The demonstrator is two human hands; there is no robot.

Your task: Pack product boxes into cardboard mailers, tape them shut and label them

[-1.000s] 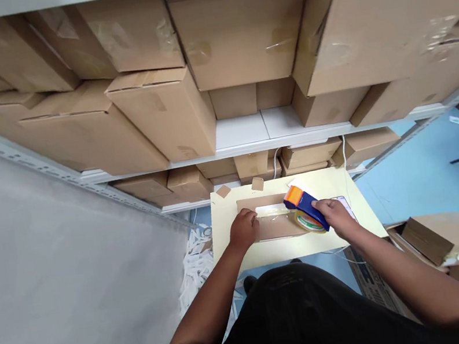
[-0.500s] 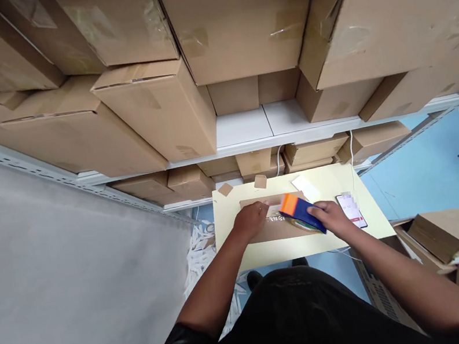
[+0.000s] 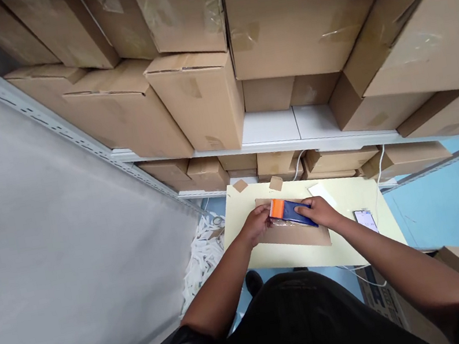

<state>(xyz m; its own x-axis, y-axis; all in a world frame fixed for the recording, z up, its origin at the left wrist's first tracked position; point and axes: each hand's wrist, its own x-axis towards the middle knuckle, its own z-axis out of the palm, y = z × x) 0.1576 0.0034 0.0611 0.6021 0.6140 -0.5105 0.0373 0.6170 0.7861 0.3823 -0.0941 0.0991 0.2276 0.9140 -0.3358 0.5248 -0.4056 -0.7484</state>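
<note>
A flat cardboard box [image 3: 295, 236] lies on the pale yellow table [image 3: 377, 241]. Over its upper part is a blue tape dispenser [image 3: 290, 212] with an orange front end pointing left. My right hand [image 3: 319, 213] is closed around the dispenser's right end, thumb on top. At the left end of the box, my left hand [image 3: 256, 225] has curled fingers close against the orange end; what they pinch is hidden. Shiny clear film shows just below the dispenser. The dispenser and hands cover much of the box top.
A phone [image 3: 365, 221] and a white sheet [image 3: 321, 194] lie on the table's right side. Small cardboard pieces [image 3: 276, 183] lie at its back edge. Shelves stacked with cartons [image 3: 195, 101] stand beyond. White paper strips [image 3: 201, 253] cover the floor at left.
My right hand has lowered and levelled the tape dispenser over the box. The dispenser's orange end now meets my left hand. The whole view has shifted and tilted slightly.
</note>
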